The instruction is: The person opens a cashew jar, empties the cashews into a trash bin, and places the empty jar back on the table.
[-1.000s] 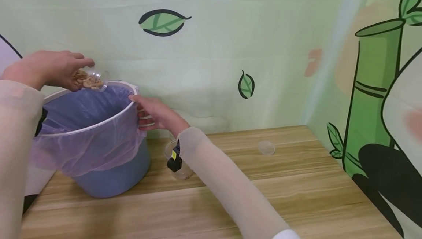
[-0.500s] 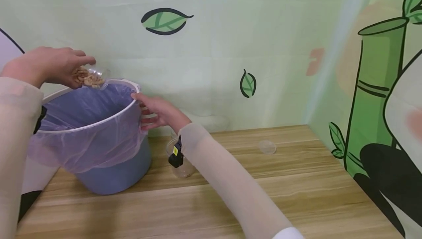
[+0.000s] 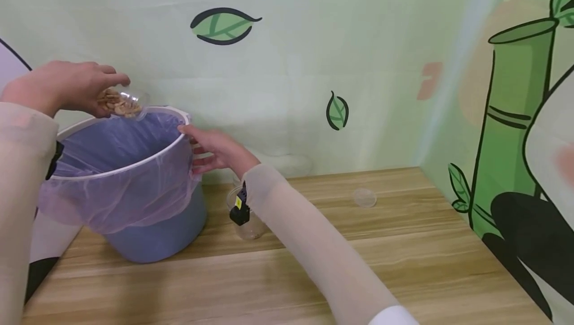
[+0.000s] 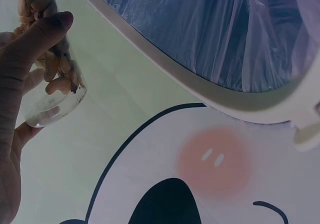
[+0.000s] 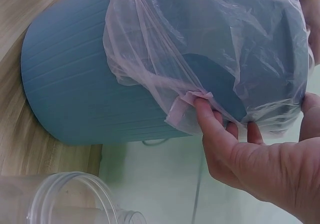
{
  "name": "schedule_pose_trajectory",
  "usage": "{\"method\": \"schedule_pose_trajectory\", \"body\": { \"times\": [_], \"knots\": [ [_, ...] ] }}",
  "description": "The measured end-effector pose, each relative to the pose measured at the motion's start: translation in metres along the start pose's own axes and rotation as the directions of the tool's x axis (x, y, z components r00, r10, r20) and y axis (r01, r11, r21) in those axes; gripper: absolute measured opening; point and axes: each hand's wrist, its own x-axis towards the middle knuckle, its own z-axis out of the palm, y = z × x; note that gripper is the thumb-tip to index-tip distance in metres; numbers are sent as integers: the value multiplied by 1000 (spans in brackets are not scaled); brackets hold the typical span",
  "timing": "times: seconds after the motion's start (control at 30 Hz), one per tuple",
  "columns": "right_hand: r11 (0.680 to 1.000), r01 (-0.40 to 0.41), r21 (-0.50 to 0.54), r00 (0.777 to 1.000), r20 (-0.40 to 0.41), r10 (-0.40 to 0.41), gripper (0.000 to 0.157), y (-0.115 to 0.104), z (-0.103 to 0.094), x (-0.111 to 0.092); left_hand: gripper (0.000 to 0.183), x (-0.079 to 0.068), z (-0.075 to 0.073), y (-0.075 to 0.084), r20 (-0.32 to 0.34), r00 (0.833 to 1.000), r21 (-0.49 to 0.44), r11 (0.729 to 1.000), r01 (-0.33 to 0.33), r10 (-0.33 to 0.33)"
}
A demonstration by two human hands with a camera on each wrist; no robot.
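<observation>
My left hand (image 3: 73, 85) grips a small clear jar (image 3: 141, 100) of cashews (image 4: 59, 85) and holds it tipped on its side over the far rim of a blue trash bin (image 3: 154, 240). The jar's mouth points to the right in the head view, and the nuts lie inside it. A translucent pink bag (image 3: 143, 200) lines the bin and is folded down over the outside. At the bin's right side, my right hand (image 3: 217, 150) holds it, thumb at the white rim (image 3: 130, 168) and fingers (image 5: 212, 121) against the bag.
Another clear jar (image 5: 75, 199), lidless, stands on the wooden table (image 3: 287, 285) right of the bin, partly hidden by my right forearm. A clear round lid (image 3: 365, 197) lies farther right. Printed cloth walls (image 3: 278, 66) close off the back and sides.
The jar and left hand keep nearly the same tilted pose over the bin. My right hand stays at the rim. The head view shifts only slightly.
</observation>
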Motion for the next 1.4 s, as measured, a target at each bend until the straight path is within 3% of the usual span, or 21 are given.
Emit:
{"method": "schedule_pose_trajectory", "body": {
  "times": [0.6, 0.93, 1.4],
  "knots": [
    [999, 37, -2, 999, 10, -37, 64, 0, -1, -2, 78, 3, -5, 4, -17, 998, 30, 998, -59, 59],
    [1000, 23, 1, 1000, -14, -23, 64, 3, -1, -3, 78, 4, 4, 8, -40, 996, -7, 997, -81, 81],
    [1000, 29, -10, 999, -16, -29, 64, 4, -1, -4, 83, 3, 2, 11, -48, 997, -3, 998, -60, 60]
  ]
}}
